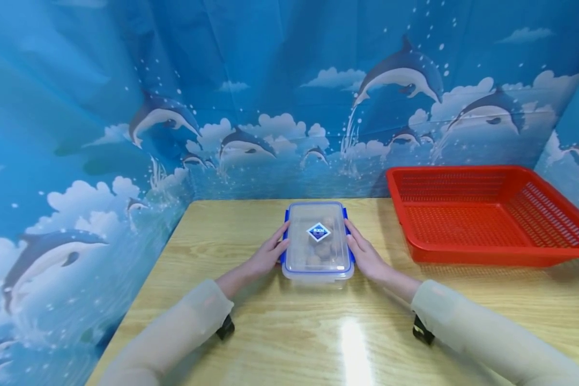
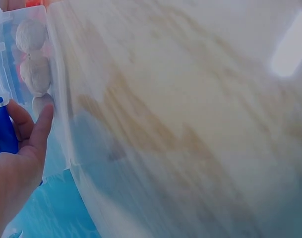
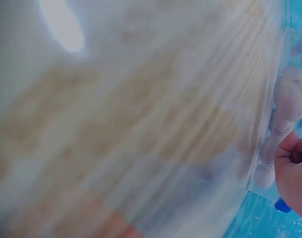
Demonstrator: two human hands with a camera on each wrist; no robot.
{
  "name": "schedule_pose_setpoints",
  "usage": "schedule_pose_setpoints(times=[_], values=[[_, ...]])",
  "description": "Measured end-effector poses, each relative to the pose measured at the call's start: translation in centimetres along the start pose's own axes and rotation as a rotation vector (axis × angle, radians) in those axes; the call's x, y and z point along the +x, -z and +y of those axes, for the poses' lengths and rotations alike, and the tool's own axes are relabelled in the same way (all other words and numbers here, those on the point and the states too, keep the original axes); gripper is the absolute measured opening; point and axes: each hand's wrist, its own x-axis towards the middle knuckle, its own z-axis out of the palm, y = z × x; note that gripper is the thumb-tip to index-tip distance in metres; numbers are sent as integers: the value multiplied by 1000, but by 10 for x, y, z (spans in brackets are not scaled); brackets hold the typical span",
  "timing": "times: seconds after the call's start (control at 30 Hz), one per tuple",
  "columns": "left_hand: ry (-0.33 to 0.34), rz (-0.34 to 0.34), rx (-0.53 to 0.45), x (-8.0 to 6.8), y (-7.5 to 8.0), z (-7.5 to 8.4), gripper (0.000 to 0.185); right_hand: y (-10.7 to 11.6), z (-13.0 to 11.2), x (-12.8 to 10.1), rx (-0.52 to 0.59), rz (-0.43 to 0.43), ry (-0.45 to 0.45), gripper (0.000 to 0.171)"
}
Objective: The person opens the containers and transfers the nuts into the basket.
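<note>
A clear plastic food container with a blue-edged lid and a diamond label is on the wooden table in the head view. Several pale round lumps show through its wall in the left wrist view; their kind is unclear. My left hand grips the container's left side, its thumb and a finger at a blue clasp. On the opposite side my right hand holds the container, fingers along the edge. In the right wrist view, that hand is beside the lumps, at the right frame edge.
To the right stands a red plastic basket with perforated sides. The wooden table reaches back to a blue dolphin-print sheet, which also covers the left side.
</note>
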Motion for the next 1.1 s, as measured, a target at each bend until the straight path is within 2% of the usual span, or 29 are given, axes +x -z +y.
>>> schedule_pose_setpoints(times=[0.2,0.43,0.63,0.8,1.1], values=[[15,4,-21,-1,-1,-1,54,0,2,0,12,-9,19,49],[13,-25,-63,0,0,-1,55,1,2,0,32,-19,22,49],[48,-35,-53,1,2,-1,55,2,2,0,50,-26,22,49],[73,-15,-34,2,2,0,54,4,5,1,66,-26,-3,49],[68,-9,-63,1,1,0,53,4,4,1,78,-66,-16,50]])
